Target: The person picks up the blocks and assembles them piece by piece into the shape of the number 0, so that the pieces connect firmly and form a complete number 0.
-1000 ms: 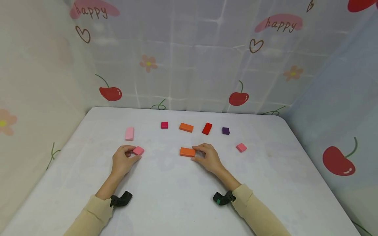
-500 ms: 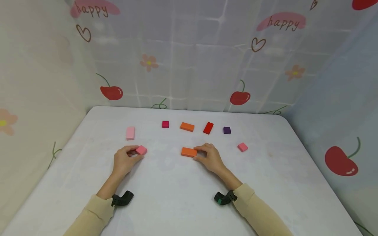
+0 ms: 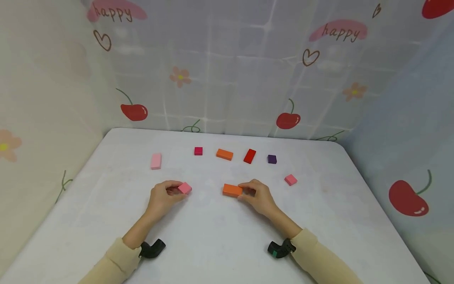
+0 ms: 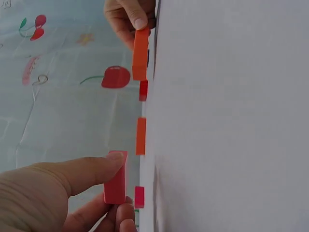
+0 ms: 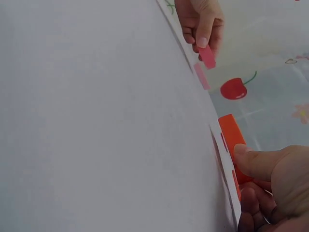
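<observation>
My left hand (image 3: 164, 200) pinches a small pink block (image 3: 185, 188) between thumb and fingers, left of the table's middle. In the left wrist view the thumb lies on one face of that pink block (image 4: 116, 179), with fingertips below it. My right hand (image 3: 260, 198) grips one end of a long orange block (image 3: 232, 190), whose other end points left toward the pink one. The right wrist view shows the thumb pressed on the orange block (image 5: 232, 133). A gap of bare white table (image 3: 209, 225) separates the two held blocks.
Behind the hands lie a light pink block (image 3: 156, 161), a magenta block (image 3: 198, 151), another orange block (image 3: 225, 154), a red block (image 3: 250, 156) and a dark purple block (image 3: 272, 159). Another pink block (image 3: 291, 180) lies right of my right hand. A printed curtain (image 3: 227, 79) hangs behind the table.
My left hand has moved right and slightly nearer with the pink block. My right hand has shifted slightly right and nearer, still holding the orange block. The gap between the two blocks is smaller.
</observation>
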Motion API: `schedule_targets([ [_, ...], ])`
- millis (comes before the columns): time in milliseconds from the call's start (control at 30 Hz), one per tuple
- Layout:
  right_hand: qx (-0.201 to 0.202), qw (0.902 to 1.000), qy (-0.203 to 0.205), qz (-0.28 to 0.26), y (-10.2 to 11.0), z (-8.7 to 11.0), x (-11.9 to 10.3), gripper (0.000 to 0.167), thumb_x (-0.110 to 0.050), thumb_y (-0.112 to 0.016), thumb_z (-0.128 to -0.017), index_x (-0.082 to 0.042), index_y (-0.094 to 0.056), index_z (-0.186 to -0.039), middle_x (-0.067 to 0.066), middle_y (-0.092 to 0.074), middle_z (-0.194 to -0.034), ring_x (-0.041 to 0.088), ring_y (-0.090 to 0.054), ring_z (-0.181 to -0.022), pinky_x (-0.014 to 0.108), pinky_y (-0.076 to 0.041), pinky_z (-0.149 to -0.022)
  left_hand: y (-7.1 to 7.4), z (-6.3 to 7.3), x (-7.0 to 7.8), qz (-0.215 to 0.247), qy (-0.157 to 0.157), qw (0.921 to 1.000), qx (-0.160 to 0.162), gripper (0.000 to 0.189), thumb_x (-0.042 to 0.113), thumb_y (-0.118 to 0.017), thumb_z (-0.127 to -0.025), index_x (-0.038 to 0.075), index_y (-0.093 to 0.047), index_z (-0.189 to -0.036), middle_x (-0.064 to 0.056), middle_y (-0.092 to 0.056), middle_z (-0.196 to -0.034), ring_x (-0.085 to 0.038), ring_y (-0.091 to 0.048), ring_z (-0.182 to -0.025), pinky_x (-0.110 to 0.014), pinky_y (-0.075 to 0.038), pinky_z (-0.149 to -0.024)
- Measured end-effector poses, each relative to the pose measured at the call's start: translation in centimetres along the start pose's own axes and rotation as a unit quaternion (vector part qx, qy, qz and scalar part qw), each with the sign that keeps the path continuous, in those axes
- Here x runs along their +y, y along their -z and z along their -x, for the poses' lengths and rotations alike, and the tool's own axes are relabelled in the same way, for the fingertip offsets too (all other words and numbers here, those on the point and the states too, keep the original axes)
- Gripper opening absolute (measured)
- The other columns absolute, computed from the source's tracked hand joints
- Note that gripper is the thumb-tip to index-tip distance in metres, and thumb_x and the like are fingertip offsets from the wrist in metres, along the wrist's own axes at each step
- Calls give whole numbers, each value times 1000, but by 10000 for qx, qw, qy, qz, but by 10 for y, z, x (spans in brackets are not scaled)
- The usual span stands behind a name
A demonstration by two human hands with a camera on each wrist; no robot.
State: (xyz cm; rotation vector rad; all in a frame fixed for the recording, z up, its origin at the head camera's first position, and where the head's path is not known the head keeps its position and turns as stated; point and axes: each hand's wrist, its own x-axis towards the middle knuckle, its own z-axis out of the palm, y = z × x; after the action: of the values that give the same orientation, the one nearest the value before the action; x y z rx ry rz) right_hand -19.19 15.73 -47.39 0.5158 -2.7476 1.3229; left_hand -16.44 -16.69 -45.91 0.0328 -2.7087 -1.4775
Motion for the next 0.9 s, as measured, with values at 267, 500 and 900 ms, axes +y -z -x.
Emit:
schedule_targets([
  [267, -196, 9994, 160, -250, 2, 28, -10, 34, -17, -83, -77, -13, -74, -109, -3, -62, -86, 12, -57, -82, 21, -50, -77, -16, 21, 16, 97, 94, 9995, -299, 34, 6, -83, -74, 2, -72, -106, -7, -68, -87, -16, -54, -79, -20, -45, -67],
  [500, -411, 9982, 209, -371, -2, 54, -21, 35, -15, -83, -76, -13, -74, -109, -5, -62, -87, 8, -59, -81, 20, -53, -78, -27, 40, 25, 165, 76, 9994, -311, 32, 4, -84, -71, 4, -73, -102, -4, -66, -83, -15, -51, -75, -20, -43, -64],
  [900, -584, 9958, 484, -518, -9, 75, -27, 33, -19, -84, -76, -14, -75, -107, -8, -64, -91, 7, -61, -81, 21, -53, -76, -43, 63, 28, 158, -145, 9996, -194, 32, 3, -85, -70, 5, -73, -99, -1, -66, -81, -13, -52, -72, -19, -43, -64],
])
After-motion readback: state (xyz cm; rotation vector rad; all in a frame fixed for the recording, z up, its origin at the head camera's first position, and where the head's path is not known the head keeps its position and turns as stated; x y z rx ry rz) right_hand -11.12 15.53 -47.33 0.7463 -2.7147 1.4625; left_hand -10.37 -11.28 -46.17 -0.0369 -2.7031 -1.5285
